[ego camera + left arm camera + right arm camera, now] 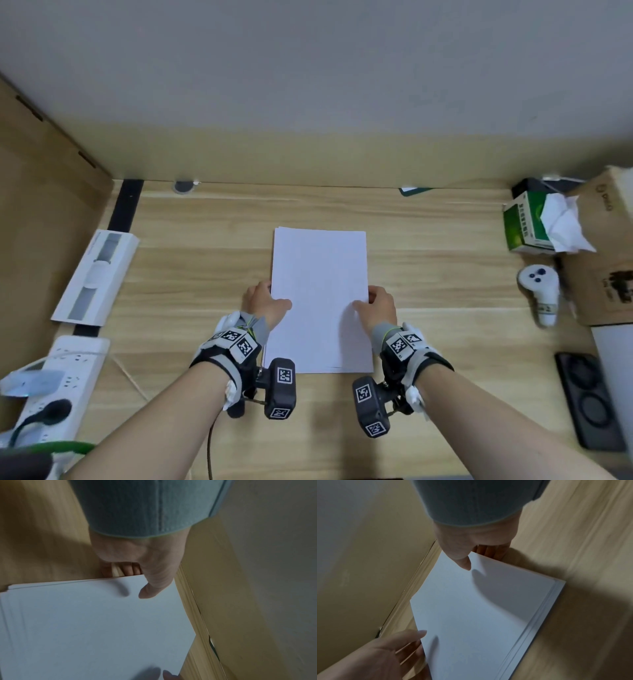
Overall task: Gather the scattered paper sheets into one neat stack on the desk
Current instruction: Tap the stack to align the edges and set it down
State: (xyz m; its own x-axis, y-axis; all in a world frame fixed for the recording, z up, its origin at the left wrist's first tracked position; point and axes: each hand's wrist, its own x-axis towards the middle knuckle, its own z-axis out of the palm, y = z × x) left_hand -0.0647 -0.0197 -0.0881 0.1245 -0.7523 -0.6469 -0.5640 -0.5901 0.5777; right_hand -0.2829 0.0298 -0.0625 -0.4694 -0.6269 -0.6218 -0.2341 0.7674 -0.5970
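A stack of white paper sheets (pixel 318 298) lies lengthwise in the middle of the wooden desk (pixel 191 274). My left hand (pixel 270 299) pinches its left edge, with the thumb on top and the fingers curled at the edge below. My right hand (pixel 373 303) pinches the right edge the same way. In the left wrist view the thumb (pixel 149 591) lies on the paper stack (pixel 85 628). The right wrist view shows the paper stack (pixel 471 615) with its near sheet edges slightly stepped, my right thumb (pixel 462 561) on top and my left hand (pixel 388 649) opposite.
A long white box (pixel 96 277) and a power strip (pixel 58 380) sit at the left. At the right are a green tissue box (pixel 534 222), a white controller (pixel 541 291), a cardboard box (pixel 606 257) and a black case (pixel 589 397).
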